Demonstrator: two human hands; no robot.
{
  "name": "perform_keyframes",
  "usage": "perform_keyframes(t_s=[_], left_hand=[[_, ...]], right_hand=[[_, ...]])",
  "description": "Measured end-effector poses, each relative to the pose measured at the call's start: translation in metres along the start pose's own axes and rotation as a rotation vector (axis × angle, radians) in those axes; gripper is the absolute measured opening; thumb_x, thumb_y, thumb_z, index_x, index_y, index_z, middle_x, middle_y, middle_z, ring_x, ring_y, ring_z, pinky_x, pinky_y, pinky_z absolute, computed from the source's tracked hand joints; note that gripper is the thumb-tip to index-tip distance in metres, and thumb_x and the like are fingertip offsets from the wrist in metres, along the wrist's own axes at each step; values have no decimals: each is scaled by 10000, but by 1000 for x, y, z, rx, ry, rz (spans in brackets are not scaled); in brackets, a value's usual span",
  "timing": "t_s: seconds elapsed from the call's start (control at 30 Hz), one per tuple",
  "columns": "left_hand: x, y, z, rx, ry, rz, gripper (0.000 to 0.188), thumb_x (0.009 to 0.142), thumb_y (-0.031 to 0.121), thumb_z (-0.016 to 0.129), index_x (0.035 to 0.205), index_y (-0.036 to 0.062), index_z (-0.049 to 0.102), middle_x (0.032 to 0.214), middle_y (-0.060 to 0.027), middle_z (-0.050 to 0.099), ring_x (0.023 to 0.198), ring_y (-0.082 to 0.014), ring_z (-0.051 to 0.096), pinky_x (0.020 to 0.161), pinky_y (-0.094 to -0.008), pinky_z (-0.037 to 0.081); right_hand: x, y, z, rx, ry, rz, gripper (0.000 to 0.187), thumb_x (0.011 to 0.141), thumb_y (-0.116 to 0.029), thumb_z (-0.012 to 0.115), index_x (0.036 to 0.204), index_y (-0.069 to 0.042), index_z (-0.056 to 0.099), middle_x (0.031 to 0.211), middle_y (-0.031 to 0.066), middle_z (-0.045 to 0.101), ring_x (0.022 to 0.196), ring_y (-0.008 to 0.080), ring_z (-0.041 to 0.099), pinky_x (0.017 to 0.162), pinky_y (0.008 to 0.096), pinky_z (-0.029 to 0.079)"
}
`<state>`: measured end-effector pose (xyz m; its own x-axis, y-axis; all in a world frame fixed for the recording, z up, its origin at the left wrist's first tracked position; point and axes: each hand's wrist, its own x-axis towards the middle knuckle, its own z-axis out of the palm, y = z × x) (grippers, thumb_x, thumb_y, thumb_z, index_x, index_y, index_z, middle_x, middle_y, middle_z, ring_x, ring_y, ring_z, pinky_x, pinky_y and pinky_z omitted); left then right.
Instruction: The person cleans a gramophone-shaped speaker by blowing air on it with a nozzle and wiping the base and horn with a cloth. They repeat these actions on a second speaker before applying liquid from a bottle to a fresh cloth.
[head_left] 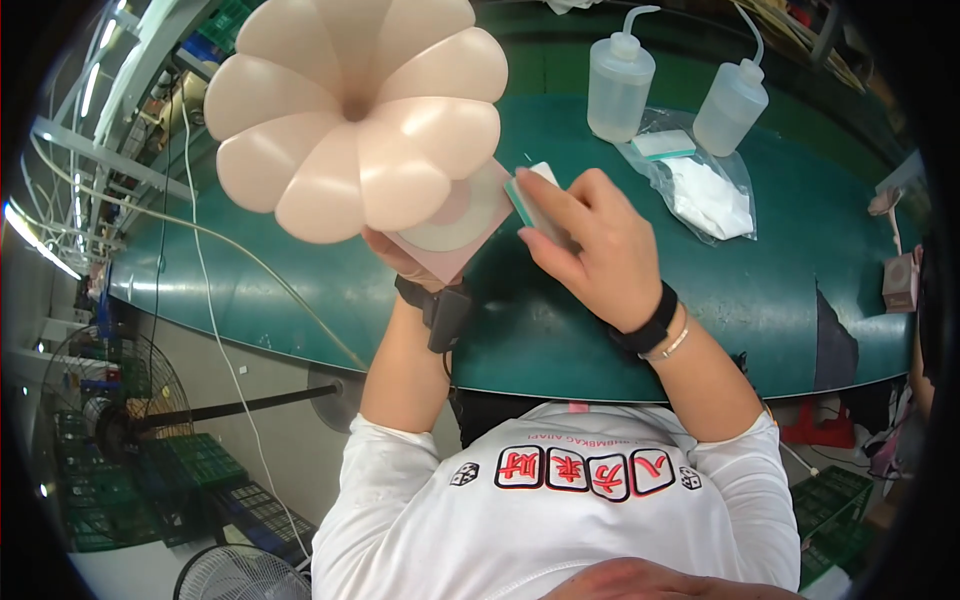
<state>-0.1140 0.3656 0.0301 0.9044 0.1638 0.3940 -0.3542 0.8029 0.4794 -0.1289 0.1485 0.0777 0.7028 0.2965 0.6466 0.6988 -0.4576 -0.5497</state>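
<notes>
A pale pink flower-shaped lamp (330, 150) with broad glossy petals fills the upper left of the head view. Below the petals shows its square pink base (447, 262) with a pale round area. My left hand (396, 258) grips the lamp near that base, its fingers mostly hidden by the petals. Just right of the base, my right hand (605, 245) pinches a white-and-green sponge block (533, 190) between thumb and fingers. The sponge's edge is close to the base's corner; whether they touch I cannot tell.
Two squeeze bottles with bent spouts, a left bottle (618, 95) and a right bottle (732, 108), stand at the back of the green table (560, 340). Before them, a clear bag (655, 180) lies under another sponge (663, 146) and white cloth (708, 197). Cables and a fan (110, 430) are left.
</notes>
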Motion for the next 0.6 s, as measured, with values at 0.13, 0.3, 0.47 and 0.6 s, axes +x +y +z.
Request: perform_keyframes(t_s=[0.13,0.3,0.47,0.6], left_hand=[[0,-1,11,-109,-50,-33,1064,690,656,760,1506,133,321,1491,-185,357,1362,-374,363,1121,-563,310],[-8,-8,18,23,23,42,1072,700,654,757,1521,135,303,1513,-183,346,1394,-391,329,1148,-563,294],[-5,-6,12,39,11,32,1076,713,659,746,1532,135,285,1539,-175,328,1413,-395,312,1166,-558,283],[-6,-5,6,39,-37,7,1048,739,662,721,1533,137,284,1545,-176,327,1411,-392,324,1159,-560,295]], right_hand=[[-2,7,7,-44,10,-3,500,788,-126,735,1281,-120,650,819,93,487,688,256,526,601,344,452],[-4,9,14,-40,38,-50,496,805,-139,725,1294,-126,646,817,97,472,679,249,520,598,343,450],[-4,9,10,-16,92,27,485,812,-143,718,1293,-133,650,823,97,470,679,248,520,602,347,456],[-7,6,19,11,-32,21,482,816,-149,717,1292,-140,651,826,90,470,687,244,532,605,358,462]])
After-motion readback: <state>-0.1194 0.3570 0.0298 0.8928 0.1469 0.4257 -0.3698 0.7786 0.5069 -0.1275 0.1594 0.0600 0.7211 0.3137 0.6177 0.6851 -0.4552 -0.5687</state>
